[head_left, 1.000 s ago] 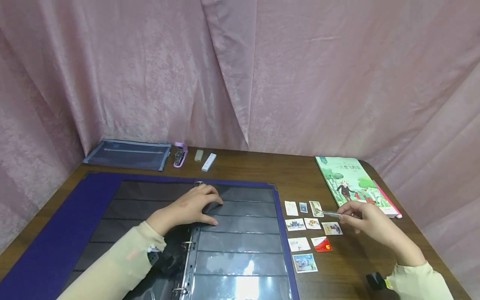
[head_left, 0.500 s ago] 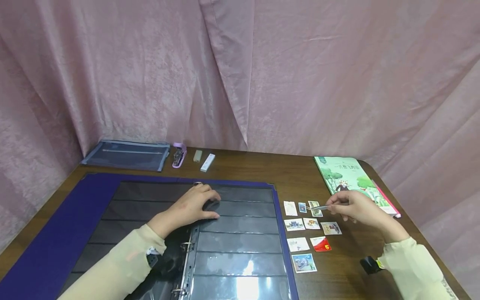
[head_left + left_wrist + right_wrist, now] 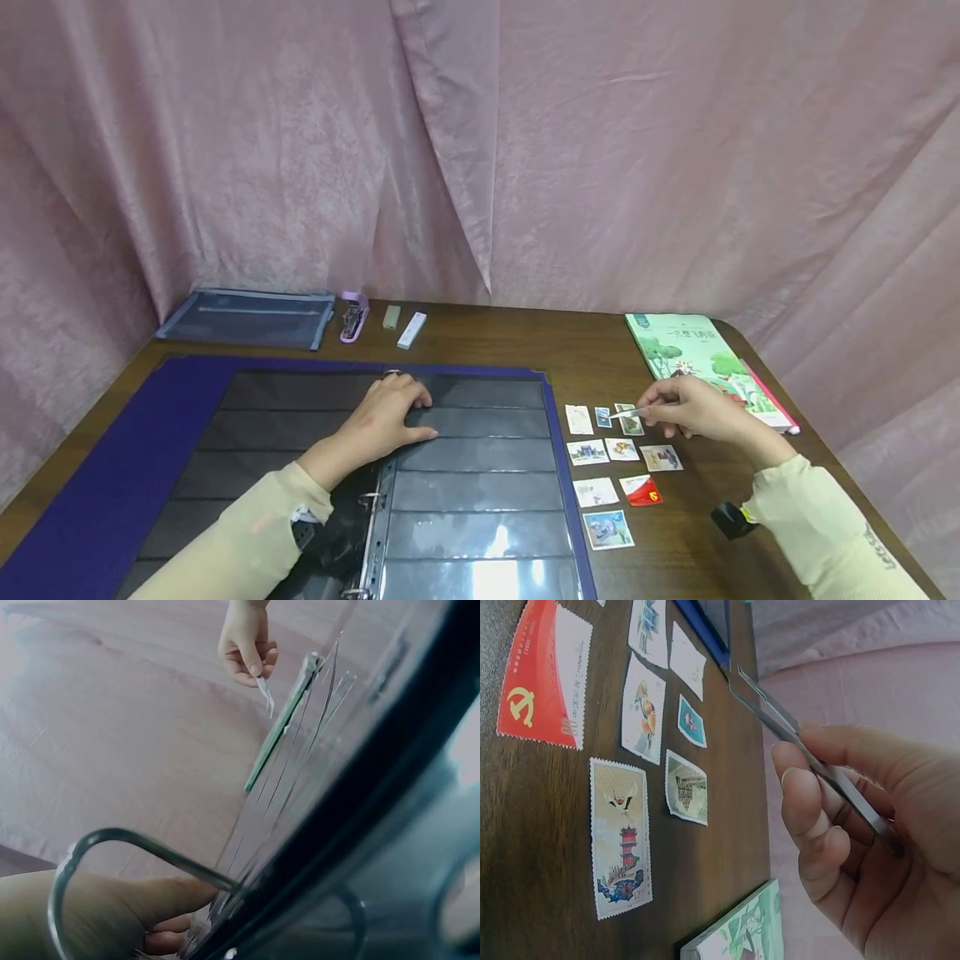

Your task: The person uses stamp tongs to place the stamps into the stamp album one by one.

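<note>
My right hand point(image 3: 690, 408) pinches a pair of metal tweezers point(image 3: 849, 796) between thumb and fingers. Their bent tips stand slightly apart with nothing between them in the right wrist view. In the head view the tips overlap the area beside a small blue stamp point(image 3: 603, 417), and the tweezers cross a green-toned stamp point(image 3: 631, 426). My left hand point(image 3: 382, 417) rests on the open stamp album's black pocket pages point(image 3: 480, 492), near the top of the ring spine, fingers loosely bent. Stamps in loose rows lie right of the album, one of them red and white point(image 3: 641, 491).
The album's dark blue cover point(image 3: 97, 492) spreads to the left. Behind it lie a mesh pouch point(image 3: 247, 321), a purple stapler point(image 3: 354, 318), a small greenish block point(image 3: 392, 317) and a white box point(image 3: 412, 331). A green book point(image 3: 675, 337) lies at the back right.
My right hand has moved left with the tweezers, their tips passing from the green-toned stamp to near the small blue one. My left hand stays on the album.
</note>
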{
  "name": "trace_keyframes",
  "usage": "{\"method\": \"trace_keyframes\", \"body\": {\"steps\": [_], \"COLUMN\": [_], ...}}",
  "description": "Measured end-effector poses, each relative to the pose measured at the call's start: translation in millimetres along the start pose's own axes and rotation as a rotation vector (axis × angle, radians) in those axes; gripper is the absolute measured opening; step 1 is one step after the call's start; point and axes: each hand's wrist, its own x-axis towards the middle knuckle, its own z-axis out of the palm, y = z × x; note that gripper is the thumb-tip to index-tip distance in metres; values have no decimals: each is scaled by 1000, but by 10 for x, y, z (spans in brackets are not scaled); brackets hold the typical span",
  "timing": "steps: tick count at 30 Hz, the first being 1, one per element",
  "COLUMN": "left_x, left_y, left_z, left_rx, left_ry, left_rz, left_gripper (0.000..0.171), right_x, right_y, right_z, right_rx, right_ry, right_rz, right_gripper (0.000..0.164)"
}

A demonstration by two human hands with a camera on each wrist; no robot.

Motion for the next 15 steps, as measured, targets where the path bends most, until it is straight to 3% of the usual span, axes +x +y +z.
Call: {"method": "trace_keyframes", "body": {"steps": [15], "left_x": [17], "left_y": [-8], "left_z": [9], "left_rx": [15], "left_ry": [-34], "left_rz": [21], "left_gripper": [32], "right_x": [87], "right_y": [5], "right_z": [-16], "right_rx": [-38], "right_ry": [6], "right_rz": [-6], "right_gripper": [21]}}
